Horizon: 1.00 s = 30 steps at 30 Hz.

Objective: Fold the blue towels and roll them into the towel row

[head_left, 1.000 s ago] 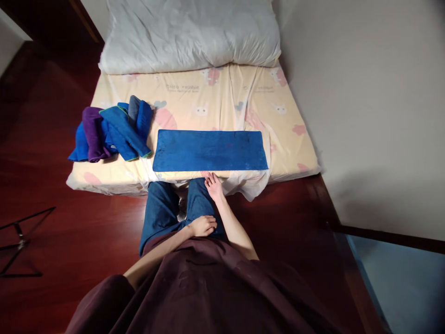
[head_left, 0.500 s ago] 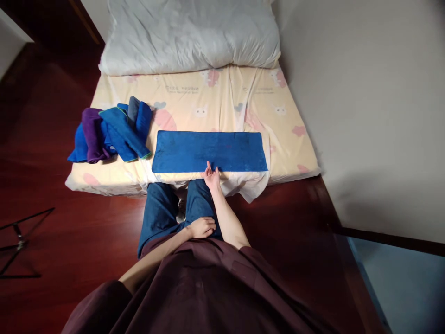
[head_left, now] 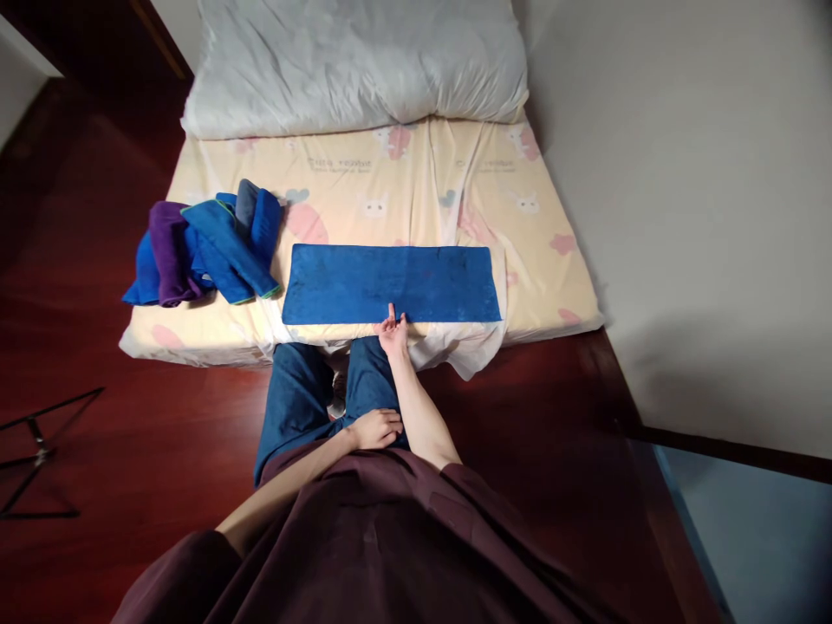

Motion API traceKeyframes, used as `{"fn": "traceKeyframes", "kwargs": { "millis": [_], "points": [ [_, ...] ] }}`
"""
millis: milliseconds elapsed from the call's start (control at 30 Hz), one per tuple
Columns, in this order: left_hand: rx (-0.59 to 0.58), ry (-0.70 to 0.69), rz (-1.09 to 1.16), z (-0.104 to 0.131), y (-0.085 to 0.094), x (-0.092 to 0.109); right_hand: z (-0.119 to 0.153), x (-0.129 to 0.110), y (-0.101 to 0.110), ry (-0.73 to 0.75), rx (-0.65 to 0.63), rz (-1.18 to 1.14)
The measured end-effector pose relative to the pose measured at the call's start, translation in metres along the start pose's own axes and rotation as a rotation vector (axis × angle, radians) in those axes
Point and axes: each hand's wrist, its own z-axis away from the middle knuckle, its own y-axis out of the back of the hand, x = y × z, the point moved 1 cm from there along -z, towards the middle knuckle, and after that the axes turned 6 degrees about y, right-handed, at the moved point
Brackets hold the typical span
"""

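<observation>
A blue towel (head_left: 390, 283) lies flat as a long rectangle near the front edge of the bed, with dark damp-looking patches on it. At its near edge is my right hand (head_left: 393, 334), palm turned up, the index finger stretched over the towel and the other fingers partly bent. It holds nothing; whether it touches the cloth I cannot tell. My left hand (head_left: 377, 428) lies on my lap with its fingers loosely stretched out. To the left of the flat towel is a heap of rolled or folded towels, among them a purple towel (head_left: 170, 251), a green-edged blue towel (head_left: 230, 256) and a grey one (head_left: 247, 204).
The bed has a yellow rabbit-patterned sheet (head_left: 364, 186), and a folded white quilt (head_left: 357, 69) covers its far end. A pale wall (head_left: 682, 191) runs along the right. On the dark red floor (head_left: 175, 433), a black metal stand (head_left: 40, 452) stands at the left.
The view has shifted very slightly. Both hands and the towels stay practically where they were.
</observation>
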Motion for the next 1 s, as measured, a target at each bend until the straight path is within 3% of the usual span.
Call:
{"fn": "traceKeyframes", "kwargs": {
  "millis": [67, 133, 200, 300, 400, 467, 567, 667, 767, 1000],
  "points": [
    [-0.06, -0.006, 0.047, -0.003, 0.009, 0.003, -0.001, 0.002, -0.002, 0.013, 0.031, 0.006],
    [-0.173, 0.008, 0.111, -0.011, 0.032, 0.003, -0.002, 0.003, -0.002, 0.045, 0.054, 0.037],
    [-0.328, 0.086, 0.142, -0.024, 0.07, -0.002, -0.003, 0.004, 0.0, 0.072, 0.052, 0.088],
    [-0.533, 0.346, 0.004, -0.055, 0.151, -0.025, -0.006, 0.006, 0.005, 0.088, 0.015, 0.193],
    [-0.415, 0.493, -0.152, -0.1, 0.241, -0.064, -0.007, 0.008, 0.011, 0.084, -0.004, 0.251],
    [-0.243, 0.58, -0.246, -0.135, 0.293, -0.093, -0.007, 0.008, 0.015, 0.107, -0.009, 0.248],
    [-0.014, 0.71, -0.337, -0.188, 0.347, -0.131, -0.007, 0.008, 0.018, 0.122, -0.034, 0.237],
    [0.078, 0.825, -0.353, -0.232, 0.371, -0.161, -0.008, 0.008, 0.021, 0.101, -0.041, 0.26],
    [0.091, 0.889, -0.318, -0.263, 0.371, -0.186, -0.009, 0.009, 0.023, 0.106, -0.019, 0.285],
    [0.147, 0.883, -0.173, -0.288, 0.361, -0.231, -0.01, 0.01, 0.023, 0.105, 0.037, 0.324]
  ]
}}
